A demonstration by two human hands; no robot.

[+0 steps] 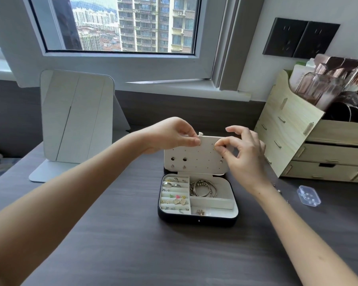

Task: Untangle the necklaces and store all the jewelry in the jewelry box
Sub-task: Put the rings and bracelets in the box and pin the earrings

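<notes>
A mirror left of our fingers, wooden organizer right. Our left hand pinches the earring panel; our right hand pinches a gold stud against it. Below, the jewelry box holds bangles.

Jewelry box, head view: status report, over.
Left hand pinches earring panel top edge; right hand pinches gold stud against it. Jewelry box open, bangles inside. Nothing blocks the panel.

One head cam, wide-angle; looks fwd & down across desk toward window; close in.
</notes>
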